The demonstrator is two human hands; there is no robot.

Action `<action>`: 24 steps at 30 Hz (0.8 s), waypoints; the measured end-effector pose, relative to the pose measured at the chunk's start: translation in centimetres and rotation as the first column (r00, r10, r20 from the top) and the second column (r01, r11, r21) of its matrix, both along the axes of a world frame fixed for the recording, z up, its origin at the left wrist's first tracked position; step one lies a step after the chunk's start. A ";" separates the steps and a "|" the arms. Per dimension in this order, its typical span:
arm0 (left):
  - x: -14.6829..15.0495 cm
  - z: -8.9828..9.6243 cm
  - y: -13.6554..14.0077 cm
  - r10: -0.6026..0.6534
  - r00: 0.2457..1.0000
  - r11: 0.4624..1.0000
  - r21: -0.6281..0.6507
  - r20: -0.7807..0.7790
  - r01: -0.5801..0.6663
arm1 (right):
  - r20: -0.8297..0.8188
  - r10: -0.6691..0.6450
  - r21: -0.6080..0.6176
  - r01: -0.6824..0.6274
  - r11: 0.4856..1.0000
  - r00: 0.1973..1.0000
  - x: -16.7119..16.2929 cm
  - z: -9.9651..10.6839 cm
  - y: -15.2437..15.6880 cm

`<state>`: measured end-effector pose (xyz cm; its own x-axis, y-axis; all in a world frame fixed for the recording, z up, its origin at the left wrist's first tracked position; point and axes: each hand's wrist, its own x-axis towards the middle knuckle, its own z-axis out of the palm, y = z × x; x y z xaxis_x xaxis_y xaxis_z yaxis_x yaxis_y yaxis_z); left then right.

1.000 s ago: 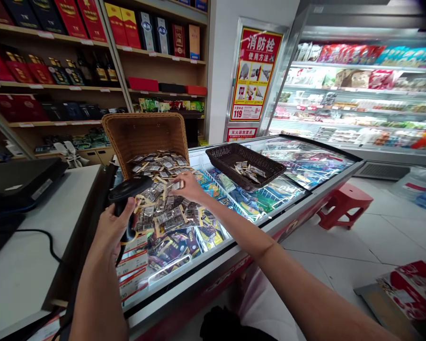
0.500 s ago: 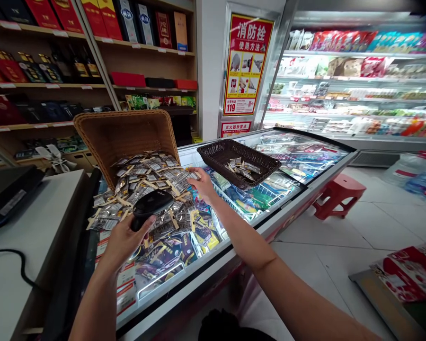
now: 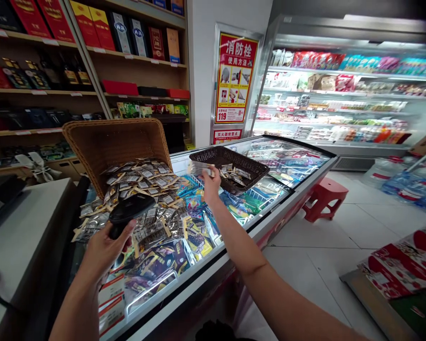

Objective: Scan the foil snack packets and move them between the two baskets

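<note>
My left hand [image 3: 104, 246] is wrapped round the handle of a black barcode scanner [image 3: 131, 208], held above a heap of small snack packets [image 3: 145, 177]. The heap spills from a tan wicker basket [image 3: 117, 135] tipped on its side onto the freezer's glass top. In my right hand [image 3: 211, 182] is a snack packet [image 3: 198, 168], blurred by motion, pinched between the fingers. That hand is at the near left edge of a dark brown woven tray [image 3: 255, 180], in which several similar packets [image 3: 236, 174] lie.
Under both containers is a glass-topped chest freezer [image 3: 291, 156] with bagged goods inside. A counter [image 3: 28, 227] stands on the left. On the floor to the right are a red stool [image 3: 326, 196], large water bottles [image 3: 412, 189] and red-and-white cartons [image 3: 401, 265]. Shelves [image 3: 142, 52] line the back.
My right hand has lifted a packet from the heap and carried it right to the dark tray. My left hand still holds the scanner. The view has shifted slightly to the right.
</note>
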<state>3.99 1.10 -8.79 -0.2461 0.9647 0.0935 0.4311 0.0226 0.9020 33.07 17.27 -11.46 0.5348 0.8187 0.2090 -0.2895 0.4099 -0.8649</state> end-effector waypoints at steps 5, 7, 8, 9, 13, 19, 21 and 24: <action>-1.4 1.2 0.0 0.143 0.962 0.986 0.045 0.233 -0.158 | 0.037 -0.148 -0.054 0.150 0.987 0.988 1.0 -0.3 0.1; -1.7 1.3 0.0 0.206 0.938 0.974 0.039 0.278 -0.225 | 0.244 0.036 -0.128 -0.004 0.992 0.969 -0.6 -0.9 -0.7; -1.7 1.4 0.0 0.225 0.929 0.968 0.039 0.293 -0.247 | 0.388 0.168 -0.168 -0.109 0.980 0.906 -1.7 -1.2 -1.2; -1.8 1.4 0.0 0.236 0.922 0.965 0.040 0.307 -0.260 | 0.539 0.299 -0.213 -0.216 0.953 0.788 -2.9 -1.5 -1.9; -1.7 1.3 0.0 0.216 0.918 0.968 0.051 0.333 -0.247 | 0.874 0.477 -0.408 -0.390 0.826 0.095 -6.5 -2.2 -4.9; -1.9 0.9 -0.4 0.106 0.957 0.991 0.051 0.268 -0.124 | 0.869 0.494 -0.453 -0.445 0.773 -0.025 -7.3 -2.1 -6.3; -2.0 0.8 -0.4 0.072 0.964 0.995 0.050 0.256 -0.088 | 0.769 0.626 -0.481 -0.530 0.698 0.127 -7.1 -2.0 -6.0; -1.7 1.0 -0.5 0.040 0.973 0.999 0.021 0.226 -0.046 | 0.499 0.741 -0.405 -0.634 0.658 0.450 -6.6 -1.8 -5.2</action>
<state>2.31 0.60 -7.83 -0.3050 0.9507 0.0555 0.2158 0.0122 0.9764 26.43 12.06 -13.27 -0.4101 0.9070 0.0954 0.1534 0.1717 -0.9731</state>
